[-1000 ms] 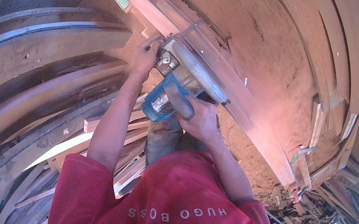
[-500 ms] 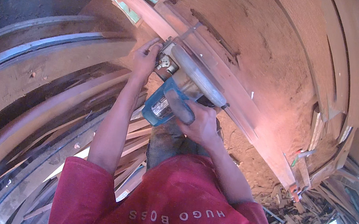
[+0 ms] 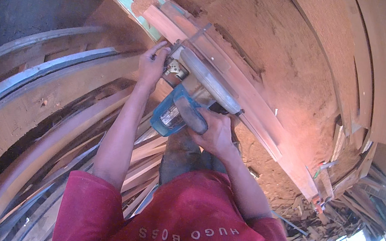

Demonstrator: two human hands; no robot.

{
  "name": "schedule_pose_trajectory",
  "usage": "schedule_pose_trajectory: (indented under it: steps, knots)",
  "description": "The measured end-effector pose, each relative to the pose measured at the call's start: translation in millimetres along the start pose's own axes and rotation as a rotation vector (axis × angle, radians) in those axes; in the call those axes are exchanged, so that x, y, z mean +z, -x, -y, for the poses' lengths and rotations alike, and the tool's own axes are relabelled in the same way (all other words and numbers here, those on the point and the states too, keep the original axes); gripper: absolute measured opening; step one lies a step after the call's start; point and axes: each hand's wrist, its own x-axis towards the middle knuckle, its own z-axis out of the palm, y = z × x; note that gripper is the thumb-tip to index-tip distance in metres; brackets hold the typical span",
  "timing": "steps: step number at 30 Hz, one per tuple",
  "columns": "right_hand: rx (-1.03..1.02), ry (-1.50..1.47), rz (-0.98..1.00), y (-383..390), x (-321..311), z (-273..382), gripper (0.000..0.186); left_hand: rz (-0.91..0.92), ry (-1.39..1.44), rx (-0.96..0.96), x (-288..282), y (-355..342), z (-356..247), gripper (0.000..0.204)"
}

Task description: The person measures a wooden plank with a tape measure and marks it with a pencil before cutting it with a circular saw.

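A blue-bodied circular saw (image 3: 171, 112) with a pale metal blade guard rests on a long reddish wooden board (image 3: 251, 114), lying diagonally from far left to near right. My right hand (image 3: 216, 133) is wrapped round the saw's dark rear handle. At the saw's front left, my left hand (image 3: 152, 66) grips the edge by the base, one finger stretched forward. A thin metal bar (image 3: 199, 34) reaches from the saw's front across the board. The blade itself is hidden under the guard.
Pale-green painted wood (image 3: 127, 3) lies under sawdust at the board's far end. Long planks (image 3: 20, 105) are stacked to the left, with more planks (image 3: 364, 58) at the right. An orange clamp (image 3: 317, 201) sits at the board's near end, beside scrap wood (image 3: 357, 211).
The saw and both hands have shifted slightly along the board toward its far left end. The whole view has also moved a little. Both grips look the same.
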Motion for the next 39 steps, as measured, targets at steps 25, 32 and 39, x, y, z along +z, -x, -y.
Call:
schedule_pose_trajectory:
  steps: [25,32,39]
  knots:
    - [-0.045,-0.032,0.023,-101,38,58,0.036,-0.012,0.049,0.019,-79,-94,-24,0.036]
    - [0.011,-0.027,0.079,-127,42,76,0.043,0.0,0.046,0.067,-96,-119,-27,0.035]
    - [0.034,-0.032,0.13,-155,42,97,0.041,-0.008,-0.056,0.168,-124,-157,-16,0.037]
